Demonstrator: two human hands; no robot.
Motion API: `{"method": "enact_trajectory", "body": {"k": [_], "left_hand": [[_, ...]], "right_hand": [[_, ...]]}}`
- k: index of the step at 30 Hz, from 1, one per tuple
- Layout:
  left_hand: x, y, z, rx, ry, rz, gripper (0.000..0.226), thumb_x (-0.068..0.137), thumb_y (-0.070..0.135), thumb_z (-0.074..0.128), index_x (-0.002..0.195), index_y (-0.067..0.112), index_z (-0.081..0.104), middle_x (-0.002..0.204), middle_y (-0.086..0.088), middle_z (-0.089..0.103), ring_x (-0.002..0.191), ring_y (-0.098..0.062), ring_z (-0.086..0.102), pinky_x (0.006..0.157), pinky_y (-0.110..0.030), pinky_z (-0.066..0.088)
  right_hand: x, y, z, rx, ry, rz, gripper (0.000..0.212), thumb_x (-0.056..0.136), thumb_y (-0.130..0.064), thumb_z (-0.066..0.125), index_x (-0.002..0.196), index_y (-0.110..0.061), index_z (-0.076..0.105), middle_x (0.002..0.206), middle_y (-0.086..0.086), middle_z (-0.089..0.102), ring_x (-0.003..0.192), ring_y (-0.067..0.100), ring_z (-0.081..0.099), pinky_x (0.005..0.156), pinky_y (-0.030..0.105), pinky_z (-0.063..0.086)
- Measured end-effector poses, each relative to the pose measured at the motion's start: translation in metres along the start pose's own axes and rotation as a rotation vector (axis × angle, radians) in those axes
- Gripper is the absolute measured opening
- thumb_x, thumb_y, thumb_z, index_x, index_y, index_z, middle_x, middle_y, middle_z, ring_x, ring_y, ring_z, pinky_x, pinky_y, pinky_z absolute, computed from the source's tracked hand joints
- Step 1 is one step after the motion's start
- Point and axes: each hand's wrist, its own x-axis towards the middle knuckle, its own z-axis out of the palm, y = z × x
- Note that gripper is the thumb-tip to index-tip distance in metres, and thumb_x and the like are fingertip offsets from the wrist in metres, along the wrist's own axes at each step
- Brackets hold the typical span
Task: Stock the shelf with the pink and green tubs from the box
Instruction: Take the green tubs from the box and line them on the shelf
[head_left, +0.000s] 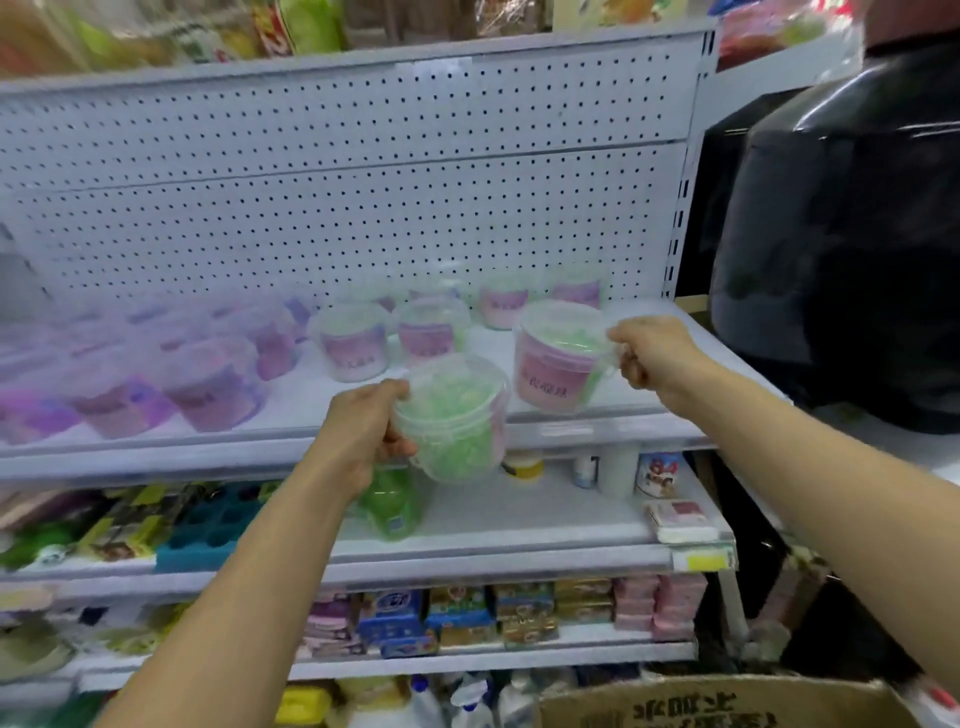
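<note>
My left hand (363, 431) grips a clear tub of green beads (452, 421), tilted, just in front of the white shelf's edge (260, 447). My right hand (654, 353) holds a second tub with a pink label (561, 358) by its handle, over the right part of the shelf. Several pink-labelled green tubs (358, 338) stand further back on the shelf. The cardboard box (727, 704) sits at the bottom right, its inside hidden.
Purple tubs (208, 384) fill the shelf's left half. A perforated back panel (363, 197) rises behind. Lower shelves hold a green bottle (392, 504), soap packs (467, 618) and small jars. A black wrapped bulk (841, 234) stands right of the shelf upright.
</note>
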Motion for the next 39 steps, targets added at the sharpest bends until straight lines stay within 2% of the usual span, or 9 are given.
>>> {"method": "enact_trajectory", "body": {"k": [9,13,15,18,23,28,34,37,39], "left_hand": [[0.052,0.012,-0.015,-0.044,-0.018,-0.021,0.008,0.085,0.015,0.061,0.084,0.007,0.059,0.061,-0.006,0.038,0.035,-0.014,0.042,0.042,-0.025,0.048],[0.066,0.013,-0.02,-0.035,-0.019,-0.031,0.013,0.086,0.018,0.061,0.089,0.005,0.06,0.07,-0.008,0.045,0.044,-0.016,0.045,0.039,-0.021,0.047],[0.071,0.012,-0.02,-0.048,-0.022,-0.035,0.014,0.087,0.018,0.062,0.089,0.005,0.06,0.071,-0.008,0.045,0.044,-0.017,0.046,0.039,-0.021,0.047],[0.072,0.011,-0.016,-0.076,-0.033,-0.034,0.012,0.087,0.017,0.062,0.086,0.006,0.061,0.069,-0.007,0.043,0.049,-0.018,0.043,0.039,-0.02,0.046],[0.072,0.01,-0.01,-0.095,-0.049,-0.033,0.011,0.088,0.017,0.061,0.085,0.007,0.061,0.071,-0.008,0.042,0.052,-0.016,0.041,0.039,-0.02,0.046],[0.073,0.013,-0.011,-0.11,-0.061,-0.042,0.011,0.088,0.016,0.06,0.086,0.005,0.061,0.068,-0.006,0.042,0.052,-0.015,0.04,0.038,-0.019,0.045],[0.073,0.015,-0.006,-0.12,-0.07,-0.072,0.01,0.088,0.015,0.06,0.087,0.005,0.061,0.069,-0.006,0.04,0.053,-0.015,0.038,0.039,-0.021,0.044],[0.071,0.02,0.003,-0.08,-0.095,-0.058,0.01,0.087,0.016,0.061,0.088,0.007,0.062,0.072,-0.008,0.041,0.053,-0.016,0.038,0.039,-0.022,0.043],[0.068,0.024,0.015,-0.023,-0.131,-0.026,0.01,0.086,0.018,0.062,0.087,0.009,0.064,0.072,-0.008,0.043,0.051,-0.015,0.039,0.041,-0.023,0.043]], "right_hand": [[0.059,-0.01,0.054,-0.212,-0.02,0.013,0.024,0.091,-0.008,0.051,0.069,-0.01,0.044,0.06,0.009,0.042,0.048,0.017,0.031,0.047,0.026,0.023],[0.068,-0.005,0.053,-0.285,-0.058,-0.017,0.008,0.094,-0.013,0.045,0.091,-0.008,0.051,0.077,0.014,0.051,0.054,0.021,0.04,0.052,0.027,0.031],[0.065,-0.003,0.048,-0.451,-0.083,-0.109,0.031,0.096,-0.035,0.043,0.118,-0.014,0.052,0.11,0.015,0.055,0.075,0.028,0.059,0.066,0.032,0.045],[0.048,-0.002,0.046,-0.856,-0.019,-0.372,0.06,0.084,-0.068,0.047,0.135,-0.037,0.046,0.137,0.004,0.042,0.12,0.025,0.05,0.093,0.041,0.044],[0.048,0.007,0.056,-0.963,-0.029,-0.667,0.036,0.087,-0.049,0.06,0.116,-0.03,0.067,0.115,0.0,0.048,0.114,0.02,0.044,0.083,0.036,0.045],[0.072,0.004,0.059,-0.948,-0.054,-0.613,0.03,0.095,-0.033,0.055,0.121,-0.025,0.067,0.122,0.005,0.056,0.118,0.025,0.048,0.086,0.04,0.047],[0.084,0.0,0.061,-1.023,-0.107,-0.526,0.03,0.096,-0.043,0.046,0.117,-0.032,0.065,0.125,0.001,0.056,0.12,0.025,0.046,0.082,0.04,0.047],[0.065,-0.005,0.061,-0.879,-0.037,-0.614,0.03,0.094,-0.052,0.038,0.081,-0.038,0.061,0.09,-0.002,0.052,0.091,0.019,0.05,0.067,0.033,0.039],[0.047,-0.02,0.061,-0.599,-0.132,-0.495,0.041,0.094,-0.058,0.037,0.074,-0.03,0.06,0.071,-0.007,0.052,0.067,0.015,0.049,0.062,0.032,0.037]]}}
